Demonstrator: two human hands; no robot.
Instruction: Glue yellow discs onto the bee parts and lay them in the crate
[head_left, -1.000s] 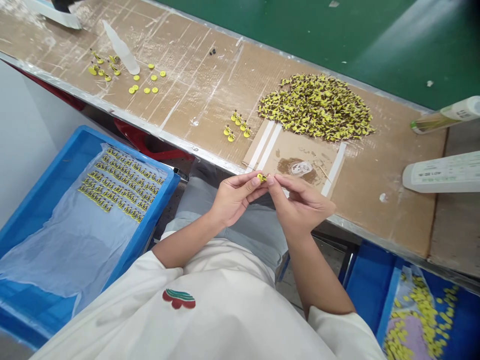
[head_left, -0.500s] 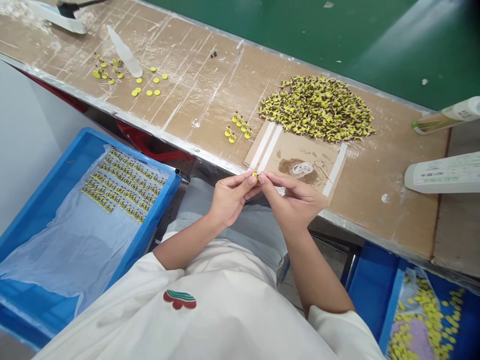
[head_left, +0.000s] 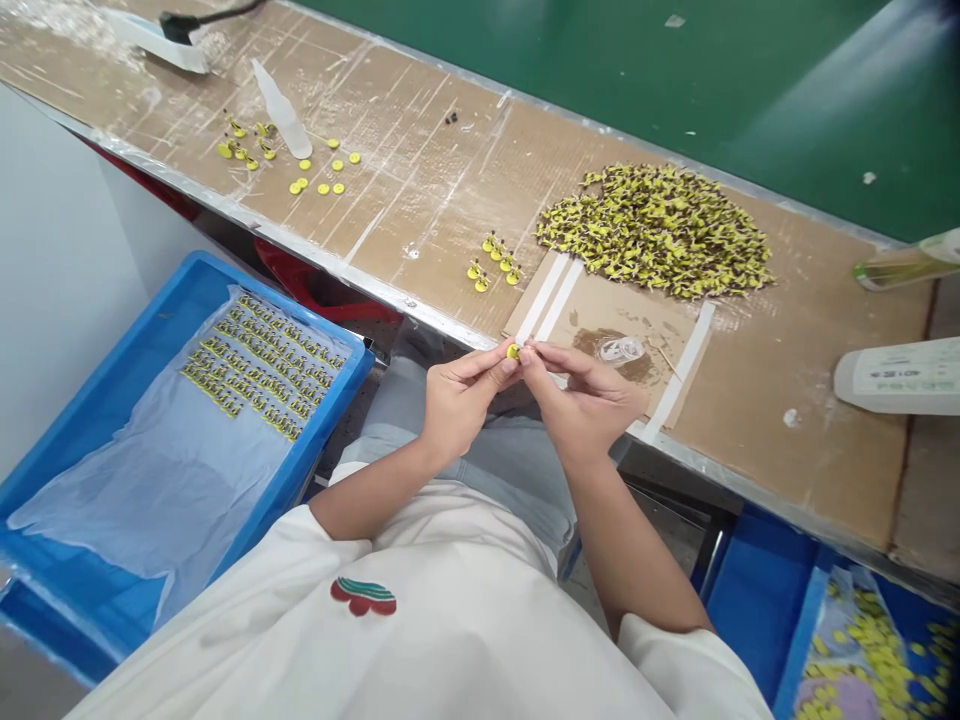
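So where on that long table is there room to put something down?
There is bare cardboard between the small yellow discs on the left and the group of five small yellow pieces, and again right of the taped cardboard square, below the big yellow pile. It is crowded at that pile and around the white bottle.

The desk [head_left: 420, 190] is covered with brown cardboard, matt and rough, with many white scratches, and its near edge has a shiny metal strip. The small yellow part [head_left: 513, 351] between the fingers looks like smooth plastic. At the left, the blue tray [head_left: 112, 385] is glossy plastic, lined with a thin, wrinkled clear film [head_left: 150, 490]. The white bottle [head_left: 896, 375] near the desk's right edge is matt plastic.
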